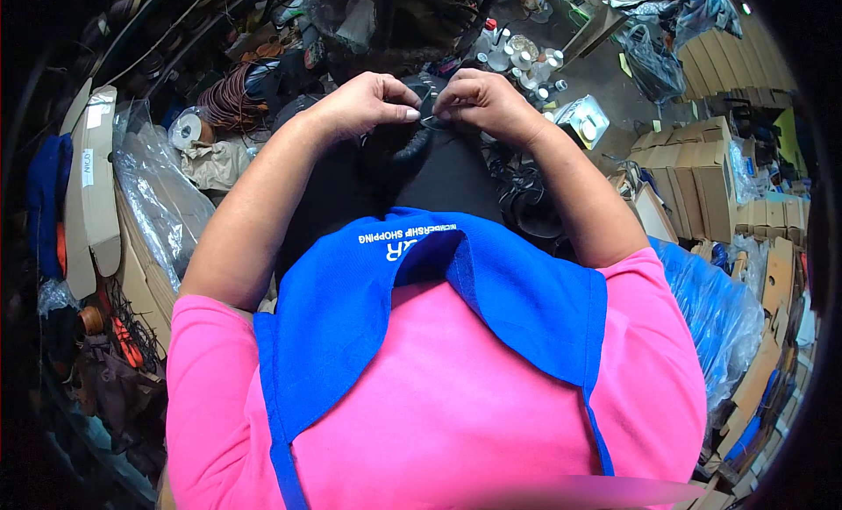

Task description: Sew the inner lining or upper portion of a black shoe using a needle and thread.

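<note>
My left hand [386, 102] and my right hand [478, 99] face each other over my lap, a small gap between them. Thumb and fingers are pinched together on both. A thin light line [428, 119] shows between the fingertips, too small to name. Just below them a dark, ribbed, curved piece [410, 147] lies on my dark trousers; whether either hand touches it, I cannot tell. A blue apron [351, 286] covers my front.
Left are a reddish-brown cord coil [232, 98], a wire spool [187, 130], clear plastic sheeting [158, 185] and a long cardboard piece [92, 194]. Right are plastic bottles [526, 58], a white container [583, 121], cardboard boxes [693, 164] and a blue plastic-wrapped bundle [702, 308].
</note>
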A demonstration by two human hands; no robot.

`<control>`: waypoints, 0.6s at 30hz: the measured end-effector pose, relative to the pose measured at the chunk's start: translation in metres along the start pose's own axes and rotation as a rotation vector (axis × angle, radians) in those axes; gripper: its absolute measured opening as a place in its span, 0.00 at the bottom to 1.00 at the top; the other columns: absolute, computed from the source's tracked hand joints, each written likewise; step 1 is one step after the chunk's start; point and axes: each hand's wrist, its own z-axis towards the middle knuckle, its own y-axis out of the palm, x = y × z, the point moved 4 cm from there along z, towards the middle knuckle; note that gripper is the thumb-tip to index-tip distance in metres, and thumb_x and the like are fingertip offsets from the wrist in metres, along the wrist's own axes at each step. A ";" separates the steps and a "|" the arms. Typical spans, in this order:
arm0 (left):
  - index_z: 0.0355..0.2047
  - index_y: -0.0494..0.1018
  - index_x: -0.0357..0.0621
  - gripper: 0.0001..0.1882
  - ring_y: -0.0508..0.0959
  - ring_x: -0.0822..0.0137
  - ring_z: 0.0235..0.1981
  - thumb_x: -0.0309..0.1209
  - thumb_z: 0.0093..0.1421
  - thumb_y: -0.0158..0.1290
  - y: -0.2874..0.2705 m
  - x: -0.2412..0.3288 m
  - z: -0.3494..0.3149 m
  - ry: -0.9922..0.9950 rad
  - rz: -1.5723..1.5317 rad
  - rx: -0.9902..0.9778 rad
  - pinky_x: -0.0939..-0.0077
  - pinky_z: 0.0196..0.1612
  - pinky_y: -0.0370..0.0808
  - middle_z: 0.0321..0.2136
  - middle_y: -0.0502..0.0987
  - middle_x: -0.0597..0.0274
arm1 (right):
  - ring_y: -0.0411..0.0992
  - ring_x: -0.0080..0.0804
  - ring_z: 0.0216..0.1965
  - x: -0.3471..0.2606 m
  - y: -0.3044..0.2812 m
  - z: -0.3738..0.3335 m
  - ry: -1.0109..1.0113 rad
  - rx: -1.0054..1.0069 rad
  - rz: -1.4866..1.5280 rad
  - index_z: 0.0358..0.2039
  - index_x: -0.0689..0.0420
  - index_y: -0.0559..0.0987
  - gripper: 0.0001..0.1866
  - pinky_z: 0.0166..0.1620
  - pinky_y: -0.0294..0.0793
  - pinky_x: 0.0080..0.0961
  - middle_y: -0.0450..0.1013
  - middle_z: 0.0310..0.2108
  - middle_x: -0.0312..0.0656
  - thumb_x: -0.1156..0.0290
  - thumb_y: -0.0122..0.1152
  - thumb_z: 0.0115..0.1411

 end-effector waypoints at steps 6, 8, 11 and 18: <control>0.40 0.76 0.35 0.15 0.75 0.71 0.39 0.31 0.54 0.59 -0.003 0.000 -0.003 0.022 0.109 -0.005 0.77 0.45 0.70 0.35 0.78 0.61 | 0.71 0.27 0.33 -0.001 -0.001 -0.008 0.024 0.045 -0.017 0.31 0.56 0.80 0.05 0.38 0.70 0.21 0.70 0.29 0.36 0.76 0.62 0.51; 0.40 0.76 0.35 0.16 0.75 0.71 0.39 0.32 0.54 0.58 -0.002 0.000 -0.003 0.034 0.113 -0.020 0.77 0.46 0.70 0.35 0.78 0.60 | 0.72 0.29 0.33 0.000 -0.005 -0.010 0.017 0.055 0.030 0.31 0.55 0.80 0.06 0.39 0.71 0.23 0.71 0.29 0.37 0.75 0.62 0.51; 0.40 0.76 0.35 0.16 0.76 0.70 0.39 0.32 0.54 0.58 -0.001 -0.002 0.000 -0.005 0.028 -0.022 0.77 0.47 0.70 0.35 0.78 0.61 | 0.73 0.30 0.34 -0.001 -0.010 -0.010 0.025 0.054 -0.011 0.31 0.54 0.81 0.06 0.39 0.72 0.24 0.71 0.28 0.38 0.75 0.62 0.50; 0.41 0.76 0.37 0.16 0.75 0.69 0.40 0.32 0.54 0.58 -0.001 -0.001 0.002 0.008 0.099 -0.034 0.76 0.47 0.69 0.35 0.76 0.60 | 0.71 0.28 0.33 -0.003 0.002 -0.005 -0.024 0.039 -0.014 0.31 0.55 0.80 0.05 0.38 0.70 0.22 0.70 0.28 0.36 0.76 0.62 0.51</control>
